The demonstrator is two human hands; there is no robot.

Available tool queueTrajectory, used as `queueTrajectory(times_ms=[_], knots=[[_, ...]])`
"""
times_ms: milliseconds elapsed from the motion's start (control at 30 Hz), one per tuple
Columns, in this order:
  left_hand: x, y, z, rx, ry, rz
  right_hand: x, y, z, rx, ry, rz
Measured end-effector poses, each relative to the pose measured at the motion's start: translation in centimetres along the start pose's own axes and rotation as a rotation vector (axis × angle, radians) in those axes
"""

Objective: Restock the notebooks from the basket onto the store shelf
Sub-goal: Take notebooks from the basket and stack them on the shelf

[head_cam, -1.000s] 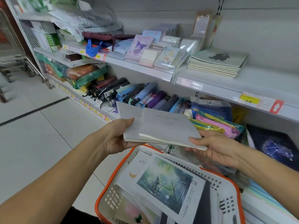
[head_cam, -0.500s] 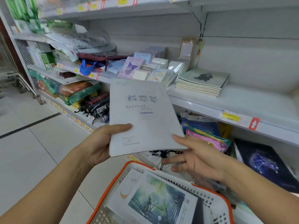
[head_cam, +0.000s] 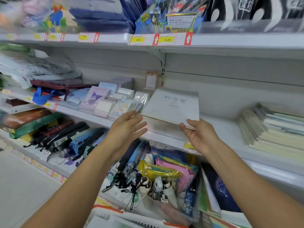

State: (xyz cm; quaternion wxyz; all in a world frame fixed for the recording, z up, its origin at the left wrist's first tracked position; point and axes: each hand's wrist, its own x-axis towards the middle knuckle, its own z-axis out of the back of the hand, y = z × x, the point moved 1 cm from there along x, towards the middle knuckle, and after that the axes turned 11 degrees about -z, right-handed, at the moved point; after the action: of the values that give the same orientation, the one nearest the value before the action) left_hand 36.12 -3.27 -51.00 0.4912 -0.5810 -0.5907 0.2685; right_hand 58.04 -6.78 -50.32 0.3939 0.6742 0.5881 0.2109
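1. Notebooks, pale grey, thin, soft-covered, small stack (head_cam: 172, 108): half a second ago held upright in the air; now lying flat on the white metal store shelf (head_cam: 222, 130), between the wrapped sticker packs (head_cam: 105, 102) and the cream notebook pile (head_cam: 271, 129).
2. Right hand (head_cam: 199, 135): fingers loosely extended, tips touching the stack's near corner.
3. Left hand (head_cam: 126, 127): fingers straight, holding nothing, just beside the stack.
4. Orange-rimmed white plastic basket (head_cam: 131, 218): below; this batch judged placed, more to fetch.
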Motion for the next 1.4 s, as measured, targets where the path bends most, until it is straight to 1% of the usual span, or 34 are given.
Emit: queueTrajectory(times_ms=[67, 133, 233, 333, 400, 467, 567, 633, 833, 1000, 1133, 1167, 1200, 1233, 1267, 1300, 1333, 1367, 1400], knots=[[0.5, 0.7, 0.0, 0.064, 0.036, 0.006, 2.7, 1.4, -0.7, -0.017, -0.088, -0.033], [0.6, 1.1, 0.6, 0.105, 0.057, 0.017, 5.2, 1.9, -1.4, -0.067, -0.140, -0.071], [0.8, 1.5, 2.2, 0.072, -0.006, 0.024, 7.9, 2.3, -1.9, -0.192, -0.143, -0.100], [0.5, 2.0, 2.9, 0.079, -0.045, 0.046, 8.7, 2.6, -2.5, -0.492, -0.142, -0.095], [0.2, 2.2, 3.0, 0.110, -0.040, 0.059, 9.0, 2.7, -2.4, -0.775, -0.206, -0.079], [-0.2, 2.1, 3.2, 0.132, -0.029, 0.058, 9.4, 2.8, -2.0, -0.999, -0.283, -0.065], [-0.7, 1.9, 3.9, 0.172, -0.032, 0.065, 9.8, 3.1, -1.7, -1.257, -0.362, -0.027], [-0.9, 1.8, 4.6, 0.186, -0.051, 0.071, 9.9, 3.3, -1.7, -1.367, -0.408, 0.029], [-1.3, 1.7, 5.3, 0.251, -0.077, 0.100, 10.6, 3.4, -2.2, -1.458, -0.455, 0.073], [-1.3, 2.1, 5.7, 0.269, -0.077, 0.132, 11.4, 3.0, -2.2, -1.448, -0.501, 0.173], [-1.7, 2.1, 6.1, 0.302, -0.059, 0.155, 10.8, 2.5, -2.2, -1.477, -0.542, 0.199], [-1.8, 2.0, 6.2, 0.338, -0.059, 0.162, 10.0, 2.3, -2.3, -1.502, -0.580, 0.251], [-1.9, 2.0, 6.4, 0.402, -0.060, 0.170, 9.0, 1.9, -2.5, -1.521, -0.635, 0.358], [-2.0, 2.1, 6.8, 0.494, -0.054, 0.178, 7.6, 1.1, -2.7, -1.519, -0.674, 0.517], [-2.2, 2.5, 7.3, 0.614, -0.032, 0.191, 6.0, -0.4, -3.1, -1.515, -0.643, 0.709], [-2.6, 2.9, 7.9, 0.742, 0.014, 0.216, 4.3, -2.8, -3.3, -1.515, -0.525, 0.884], [-3.0, 3.5, 8.6, 0.862, 0.085, 0.254, 2.8, -6.0, -3.3, -1.530, -0.359, 0.976], [-3.5, 4.2, 9.4, 0.966, 0.164, 0.312, 1.6, -9.6, -3.0, -1.585, -0.172, 0.953], [-4.2, 4.8, 10.4, 1.061, 0.242, 0.393, 1.0, -13.7, -2.1, -1.686, 0.006, 0.787]])
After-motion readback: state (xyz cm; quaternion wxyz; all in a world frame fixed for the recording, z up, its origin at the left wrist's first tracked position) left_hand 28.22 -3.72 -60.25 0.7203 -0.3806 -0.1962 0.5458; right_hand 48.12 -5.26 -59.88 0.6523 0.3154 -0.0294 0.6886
